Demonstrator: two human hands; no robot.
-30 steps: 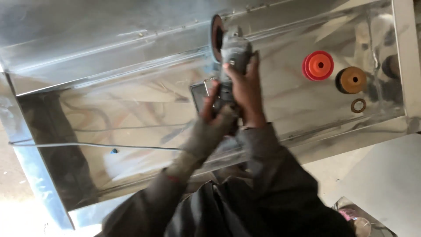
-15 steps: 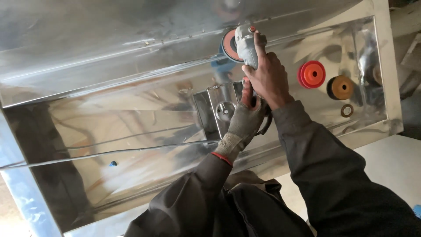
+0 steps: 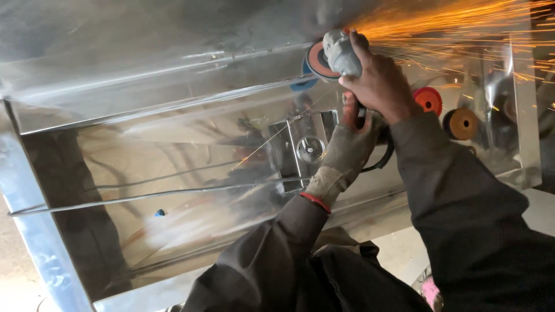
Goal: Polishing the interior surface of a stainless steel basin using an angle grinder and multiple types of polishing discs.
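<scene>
Far to the left of the hands, a steel frame leg runs down the edge of a large shiny steel sheet that fills most of the view. A thin raised seam crosses the sheet well left of the hands, and a small blue speck lies just below it. Closer in, just left of the left hand, a small square steel plate with a round fitting sits on the sheet.

The left hand wears a grey work glove with a red cuff band. It is curled shut around the rear body of the grinder, directly below the right hand. The right hand is bare and wraps closed over the grinder's grey head, fingers folded round it. The grinder stands at the upper edge of the sheet, above both wrists, and its disc, orange-faced with a blue rim, presses against the steel fold there. A black cable loops out just right of the gloved hand.

Orange sparks stream from the grinder to the right, above the right forearm. Beyond the right hand, a red disc lies on the sheet, partly hidden by the sleeve, and an orange-brown disc lies just beside it, further right.
</scene>
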